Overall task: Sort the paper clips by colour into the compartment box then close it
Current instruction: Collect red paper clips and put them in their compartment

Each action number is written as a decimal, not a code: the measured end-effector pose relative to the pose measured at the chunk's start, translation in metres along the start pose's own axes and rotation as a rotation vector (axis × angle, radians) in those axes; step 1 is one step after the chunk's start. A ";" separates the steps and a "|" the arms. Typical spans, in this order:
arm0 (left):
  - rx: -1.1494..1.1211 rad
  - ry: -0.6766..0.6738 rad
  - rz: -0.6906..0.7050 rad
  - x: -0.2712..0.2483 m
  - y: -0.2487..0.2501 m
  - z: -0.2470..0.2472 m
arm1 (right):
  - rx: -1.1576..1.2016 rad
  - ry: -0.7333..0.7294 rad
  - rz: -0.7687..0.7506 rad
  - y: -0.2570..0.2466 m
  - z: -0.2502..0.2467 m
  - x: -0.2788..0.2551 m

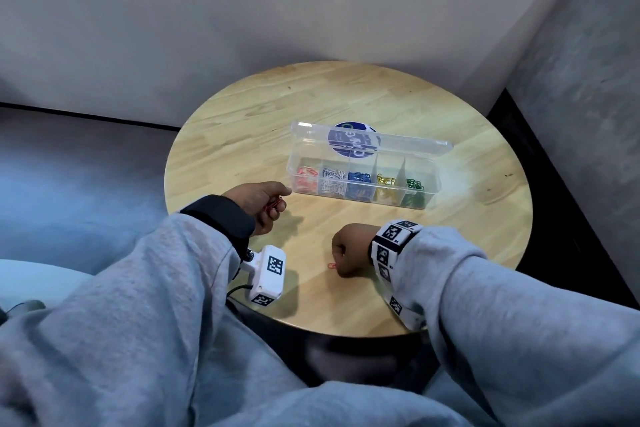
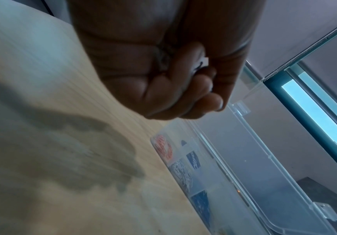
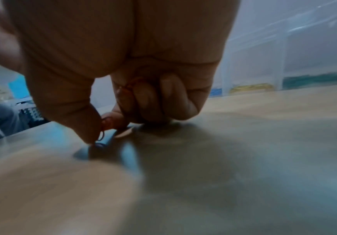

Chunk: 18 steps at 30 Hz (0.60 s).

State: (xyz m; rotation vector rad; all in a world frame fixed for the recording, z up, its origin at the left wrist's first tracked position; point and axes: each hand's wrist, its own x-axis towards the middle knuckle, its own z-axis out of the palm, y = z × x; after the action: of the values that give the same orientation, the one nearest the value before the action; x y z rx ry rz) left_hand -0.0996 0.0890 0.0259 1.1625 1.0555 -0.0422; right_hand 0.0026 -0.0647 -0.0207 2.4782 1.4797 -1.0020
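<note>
A clear compartment box [image 1: 435, 180] stands on the round wooden table [image 1: 311, 104] with its lid [image 1: 408, 146] tipped back. Its compartments hold red [image 1: 306, 177], white [image 1: 333, 180], blue [image 1: 360, 180], yellow [image 1: 386, 181] and green clips [image 1: 415, 185]. My left hand [image 1: 278, 203] hovers by the box's left end, fingers curled round a few red clips [image 1: 272, 207]. My right hand [image 1: 337, 263] rests on the table nearer me. Its thumb and forefinger pinch a red clip [image 3: 103, 128] against the wood, and more red clips [image 3: 126, 89] sit under its curled fingers.
The table stands in a corner between a grey wall [image 1: 242, 10] and a grey upholstered block [image 1: 581, 80]. Dark floor lies to the left. My grey sleeves and lap fill the near side. Bare wood surrounds the box.
</note>
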 end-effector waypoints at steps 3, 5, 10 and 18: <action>0.018 0.037 0.035 0.000 0.001 -0.002 | 0.133 0.045 0.080 0.006 -0.007 -0.005; 0.026 0.068 0.053 0.001 0.005 -0.003 | 0.357 0.068 0.121 0.013 -0.020 -0.006; -0.002 0.093 0.103 0.008 0.021 0.004 | 1.156 0.151 0.177 0.027 -0.053 -0.002; -0.209 0.004 0.126 0.024 0.054 0.025 | 1.586 0.221 0.116 0.019 -0.080 0.010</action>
State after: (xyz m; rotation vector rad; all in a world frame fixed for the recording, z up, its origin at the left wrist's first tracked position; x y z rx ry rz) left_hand -0.0419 0.1057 0.0485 1.0370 0.9641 0.1655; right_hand 0.0606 -0.0364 0.0317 3.4838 0.3508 -2.6158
